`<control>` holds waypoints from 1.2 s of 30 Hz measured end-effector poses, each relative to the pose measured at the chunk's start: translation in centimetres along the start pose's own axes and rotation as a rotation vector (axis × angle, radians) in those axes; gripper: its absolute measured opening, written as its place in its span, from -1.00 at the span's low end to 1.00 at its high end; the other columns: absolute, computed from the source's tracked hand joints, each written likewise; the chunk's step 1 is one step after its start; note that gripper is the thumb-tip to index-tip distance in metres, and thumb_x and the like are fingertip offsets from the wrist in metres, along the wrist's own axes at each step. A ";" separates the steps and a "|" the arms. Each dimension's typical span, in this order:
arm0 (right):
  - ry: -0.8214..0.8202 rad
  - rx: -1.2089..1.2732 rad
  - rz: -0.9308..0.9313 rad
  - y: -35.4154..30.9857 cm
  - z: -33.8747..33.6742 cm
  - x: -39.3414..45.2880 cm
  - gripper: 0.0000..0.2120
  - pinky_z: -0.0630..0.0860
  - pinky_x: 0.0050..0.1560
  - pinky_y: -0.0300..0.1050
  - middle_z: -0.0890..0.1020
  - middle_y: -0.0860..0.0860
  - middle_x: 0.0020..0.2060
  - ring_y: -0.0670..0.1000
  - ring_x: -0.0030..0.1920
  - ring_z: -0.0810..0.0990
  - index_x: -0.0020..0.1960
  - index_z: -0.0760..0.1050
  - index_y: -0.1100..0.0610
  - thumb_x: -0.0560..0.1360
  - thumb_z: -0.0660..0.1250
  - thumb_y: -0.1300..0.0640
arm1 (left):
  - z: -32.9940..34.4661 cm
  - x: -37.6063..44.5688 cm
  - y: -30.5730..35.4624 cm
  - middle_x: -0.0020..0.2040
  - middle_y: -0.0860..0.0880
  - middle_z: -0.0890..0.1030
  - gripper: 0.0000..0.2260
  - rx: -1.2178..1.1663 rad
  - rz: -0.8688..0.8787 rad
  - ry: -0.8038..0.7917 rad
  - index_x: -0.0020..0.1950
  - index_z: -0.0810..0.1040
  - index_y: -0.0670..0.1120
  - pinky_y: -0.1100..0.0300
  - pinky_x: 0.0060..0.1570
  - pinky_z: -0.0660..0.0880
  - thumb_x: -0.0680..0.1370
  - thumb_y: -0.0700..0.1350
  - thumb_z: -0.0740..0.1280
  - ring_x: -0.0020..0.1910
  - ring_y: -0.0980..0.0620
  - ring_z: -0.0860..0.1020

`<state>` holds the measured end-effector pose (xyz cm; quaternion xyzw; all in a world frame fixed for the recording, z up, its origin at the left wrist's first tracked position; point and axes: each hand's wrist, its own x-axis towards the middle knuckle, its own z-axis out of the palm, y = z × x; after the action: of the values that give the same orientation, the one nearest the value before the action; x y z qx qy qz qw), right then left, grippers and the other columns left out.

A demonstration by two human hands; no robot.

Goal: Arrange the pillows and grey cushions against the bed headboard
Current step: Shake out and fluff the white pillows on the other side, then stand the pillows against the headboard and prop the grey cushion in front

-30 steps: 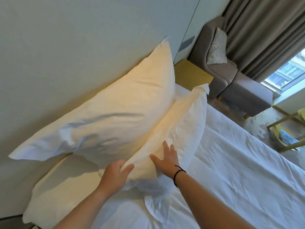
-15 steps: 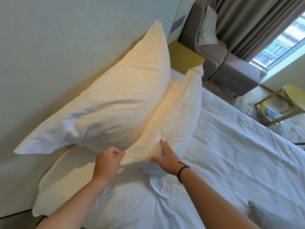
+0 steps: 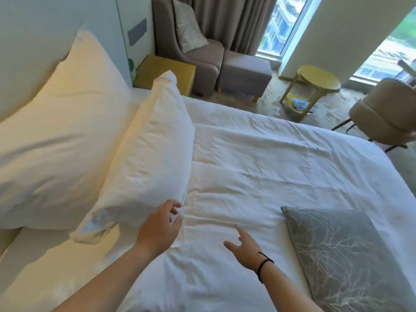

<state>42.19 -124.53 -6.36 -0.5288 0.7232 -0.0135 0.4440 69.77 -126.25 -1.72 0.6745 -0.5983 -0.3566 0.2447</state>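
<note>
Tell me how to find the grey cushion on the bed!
Look at the big white bed. White pillows lean near the headboard; the grey cushion lies flat nearer you, right of both hands. It's the only grey thing there, with pale branch lines.

Two bare forearms with no sleeves in sight, each ending in a bare hand. The right hand (image 3: 244,246) has a thin black cord bracelet (image 3: 264,265) looped around the wrist, just behind the base of the fingers and palm, with a loose strand trailing back along the arm. The left hand (image 3: 161,229) wears what looks like a slim pale ring (image 3: 158,207) on one finger, too blurred to be sure.
</note>
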 end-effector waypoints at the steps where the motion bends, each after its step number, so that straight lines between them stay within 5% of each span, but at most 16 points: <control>1: 0.034 0.014 0.036 3.3 -1.8 -0.3 -0.25 0.32 0.41 0.02 0.24 -0.02 0.53 0.03 0.48 0.28 0.57 0.06 -0.01 0.52 0.33 -0.18 | 2.1 -0.2 1.0 -0.05 0.16 0.55 -0.86 0.023 -0.011 -0.061 0.03 0.45 0.22 0.11 -0.09 0.51 0.52 0.03 0.35 -0.16 0.21 0.53; 8: 0.223 0.095 0.247 24.0 -9.1 -1.8 -0.35 0.36 0.35 -0.01 0.37 0.05 0.45 0.08 0.39 0.39 0.51 0.22 0.07 0.50 0.38 -0.04 | 16.4 -1.9 8.6 0.04 0.19 0.52 -0.84 0.216 0.010 -0.398 0.11 0.47 0.22 0.15 0.04 0.47 0.54 0.11 0.32 -0.02 0.19 0.50; 15: 0.229 -0.068 0.485 37.0 -8.3 -2.9 -0.07 0.15 0.47 0.23 -0.05 -0.02 0.59 0.12 0.56 0.00 0.58 -0.10 -0.06 0.41 0.38 -0.21 | 25.4 -3.6 13.5 0.09 0.16 0.52 -0.76 0.222 -0.029 -0.471 0.21 0.44 0.14 0.25 -0.11 0.45 0.56 0.06 0.35 -0.06 0.16 0.54; 22: 0.208 -0.333 0.370 41.7 -4.8 -2.5 0.24 0.04 0.47 0.27 -0.34 -0.02 0.54 0.19 0.56 -0.19 0.51 -0.49 0.00 0.34 0.46 -0.25 | 28.7 -4.7 13.3 0.08 0.14 0.54 -0.73 0.221 -0.120 -0.472 0.25 0.42 0.15 0.25 -0.20 0.48 0.57 0.03 0.35 -0.04 0.14 0.58; 27: 0.322 -0.361 0.380 42.1 -4.2 -1.6 -0.24 0.24 0.41 0.26 -0.04 0.17 0.56 0.23 0.52 0.05 0.58 -0.22 -0.04 0.56 0.17 0.19 | 29.9 -5.4 11.6 0.07 0.14 0.57 -0.74 0.223 -0.208 -0.470 0.23 0.45 0.13 0.21 -0.23 0.48 0.56 0.02 0.36 -0.06 0.12 0.59; 30: 0.382 -0.340 0.408 42.0 -4.2 -1.3 -0.27 0.39 0.27 0.14 0.22 0.31 0.40 0.25 0.36 0.33 0.58 -0.08 -0.11 0.54 0.10 0.33 | 30.3 -5.6 11.4 0.07 0.14 0.58 -0.75 0.203 -0.223 -0.468 0.21 0.47 0.14 0.19 -0.21 0.49 0.55 0.02 0.37 -0.07 0.11 0.61; 33: 0.409 -0.288 0.413 42.0 -4.9 -1.2 -0.28 0.50 0.01 0.03 0.42 0.21 0.14 0.19 0.06 0.47 0.56 0.00 -0.17 0.53 0.06 0.35 | 30.2 -5.9 11.7 0.08 0.16 0.58 -0.76 0.185 -0.216 -0.475 0.19 0.47 0.20 0.20 -0.20 0.49 0.54 0.04 0.36 -0.07 0.13 0.62; 36: 0.379 -0.167 0.422 41.0 -7.3 -1.4 -0.29 0.54 -0.01 0.01 0.51 0.16 0.03 0.18 -0.01 0.53 0.54 0.08 -0.22 0.51 0.14 0.30 | 29.6 -6.0 12.2 0.09 0.17 0.57 -0.78 0.160 -0.200 -0.465 0.16 0.48 0.23 0.18 -0.15 0.50 0.54 0.05 0.37 -0.07 0.12 0.63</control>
<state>6.58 -108.65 -21.15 -0.3895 0.8859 0.0402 0.2489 38.98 -119.45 -9.90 0.6473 -0.5950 -0.4763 0.0101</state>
